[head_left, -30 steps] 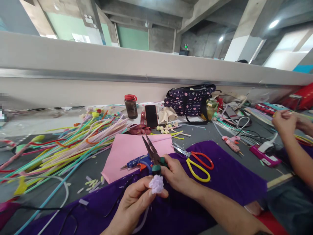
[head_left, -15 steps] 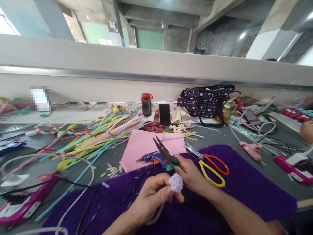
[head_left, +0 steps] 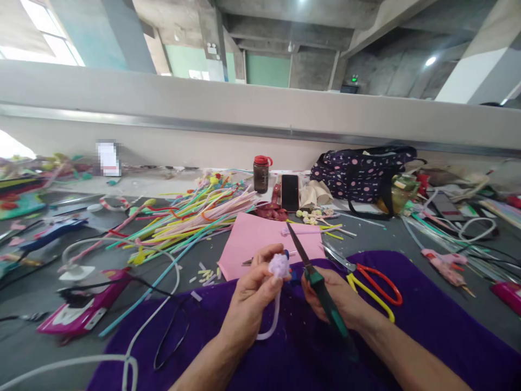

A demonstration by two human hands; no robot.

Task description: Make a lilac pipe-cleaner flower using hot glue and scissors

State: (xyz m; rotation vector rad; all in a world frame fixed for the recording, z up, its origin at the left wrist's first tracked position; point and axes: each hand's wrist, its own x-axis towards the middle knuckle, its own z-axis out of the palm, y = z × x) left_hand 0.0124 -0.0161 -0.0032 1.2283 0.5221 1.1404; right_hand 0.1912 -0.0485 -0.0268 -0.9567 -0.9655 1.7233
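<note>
My left hand [head_left: 250,296] pinches a small lilac fuzzy flower [head_left: 279,265] between thumb and fingers, and its pale stem [head_left: 274,320] curves down below. My right hand [head_left: 336,296] is wrapped around long-nose pliers [head_left: 301,247] with dark green handles, whose narrow jaws point up and away, apart from the flower. Just right of that hand lie scissors [head_left: 378,285] with one red and one yellow handle. A blue-handled tool [head_left: 293,276] is mostly hidden behind my left hand. Under both hands spreads a purple cloth [head_left: 228,353].
A pink sheet [head_left: 252,239] lies ahead, with a bundle of colourful pipe cleaners [head_left: 195,220] to its left. Farther back stand a bottle [head_left: 261,176], a phone [head_left: 290,193] and a patterned bag [head_left: 358,174]. A pink glue gun [head_left: 445,266] and magenta power strips [head_left: 87,309] with cables flank the cloth.
My left hand has lifted the flower, and its stem shows more clearly. The pliers have turned in my right hand, their handle now pointing toward me. The view has swung left.
</note>
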